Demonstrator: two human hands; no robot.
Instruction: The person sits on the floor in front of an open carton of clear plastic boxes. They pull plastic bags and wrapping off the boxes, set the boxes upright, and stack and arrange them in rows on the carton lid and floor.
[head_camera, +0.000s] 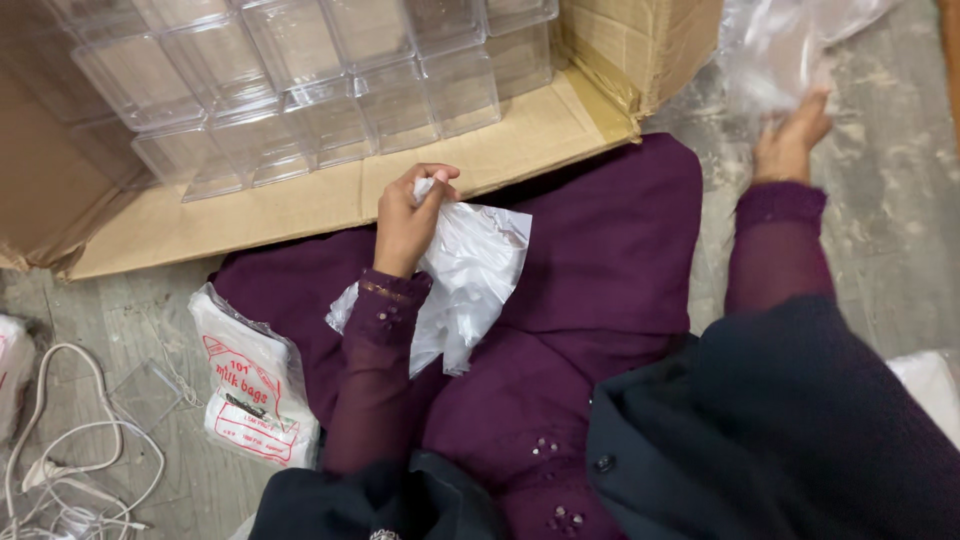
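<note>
- The person sits on the grey stone floor (900, 200) with a dark purple cloth (600, 280) spread over the lap.
- The left hand (408, 215) is up over the lap – its fingers are curled tight and pinch the top of a thin, crinkly white plastic bag (470, 270).
- That bag hangs down from the fist and lies against the purple cloth, near the middle of the scene.
- The right hand (790, 140) is stretched out to the far right, down by the floor.
- Its fingers touch a clear, see-through plastic sheet (775, 50) that is bunched up there. The sheet covers the fingertips, so I cannot tell if they grip it or only rest on it.
- Far and to the left is a big brown cardboard box (330, 200) lying open on its side.
- Inside it are rows of clear square plastic boxes (300, 90) stacked close together.
- On the floor at the near left lies a flat pack of white plastic bags with red print (250, 385), just beside the purple cloth.
- Farther left – at the edge of the scene – a white cable (60, 440) lies in loose loops.
- A small clear plastic box (148, 395) sits between the cable and the pack.
</note>
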